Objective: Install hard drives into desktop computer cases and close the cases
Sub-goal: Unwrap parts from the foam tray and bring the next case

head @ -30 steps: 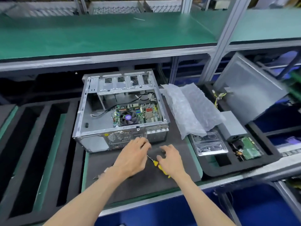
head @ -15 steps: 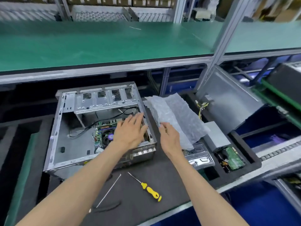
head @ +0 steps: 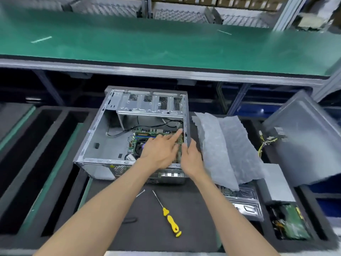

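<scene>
Open case lies flat — drive bays pointing away.

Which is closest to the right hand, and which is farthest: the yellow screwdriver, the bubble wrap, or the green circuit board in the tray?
From the right hand on the case's right edge:
1. Bubble wrap, just to its right.
2. Yellow screwdriver, on the mat, nearer the person.
3. Green circuit board, in the tray, far right.

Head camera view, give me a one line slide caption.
Left hand reaches into the open grey metal computer case, right hand grips its side edge, yellow-handled screwdriver lying in front.
</scene>
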The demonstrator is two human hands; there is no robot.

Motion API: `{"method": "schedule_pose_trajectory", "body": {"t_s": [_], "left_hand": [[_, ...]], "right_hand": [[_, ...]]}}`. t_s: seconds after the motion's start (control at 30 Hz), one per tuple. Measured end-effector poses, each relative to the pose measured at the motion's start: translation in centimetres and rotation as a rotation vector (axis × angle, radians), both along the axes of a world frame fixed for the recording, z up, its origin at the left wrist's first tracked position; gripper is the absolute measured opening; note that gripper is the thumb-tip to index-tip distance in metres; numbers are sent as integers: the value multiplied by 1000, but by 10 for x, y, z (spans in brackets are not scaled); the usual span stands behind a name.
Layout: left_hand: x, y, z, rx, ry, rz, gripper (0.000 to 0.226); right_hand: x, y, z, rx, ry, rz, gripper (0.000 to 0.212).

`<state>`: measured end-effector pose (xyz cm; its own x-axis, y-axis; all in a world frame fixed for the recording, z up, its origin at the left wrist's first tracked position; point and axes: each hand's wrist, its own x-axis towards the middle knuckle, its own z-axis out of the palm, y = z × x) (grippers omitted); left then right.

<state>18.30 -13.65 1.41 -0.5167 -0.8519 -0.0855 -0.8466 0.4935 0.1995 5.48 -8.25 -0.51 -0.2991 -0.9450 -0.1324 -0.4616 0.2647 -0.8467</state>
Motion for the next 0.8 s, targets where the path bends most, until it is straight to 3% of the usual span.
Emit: {"method": "schedule_pose_trajectory", "body": {"t_s": [0.13,0.3,0.47,0.8], "left_hand": [[16,2,1,-60,9,127,59],[3,0,5,-59,130,-125,59],[-39,-19,3,-71,116,-246,56],[-147,-11,-14,33,-241,-448,66]], "right_hand": [[4,-3,0,48,-95,0,49],[-37,18,1,-52,-164,-178,33],[-94,39,-3,-45,81,-394,30],[-183,80,-32,315,494,-494,49]]}}
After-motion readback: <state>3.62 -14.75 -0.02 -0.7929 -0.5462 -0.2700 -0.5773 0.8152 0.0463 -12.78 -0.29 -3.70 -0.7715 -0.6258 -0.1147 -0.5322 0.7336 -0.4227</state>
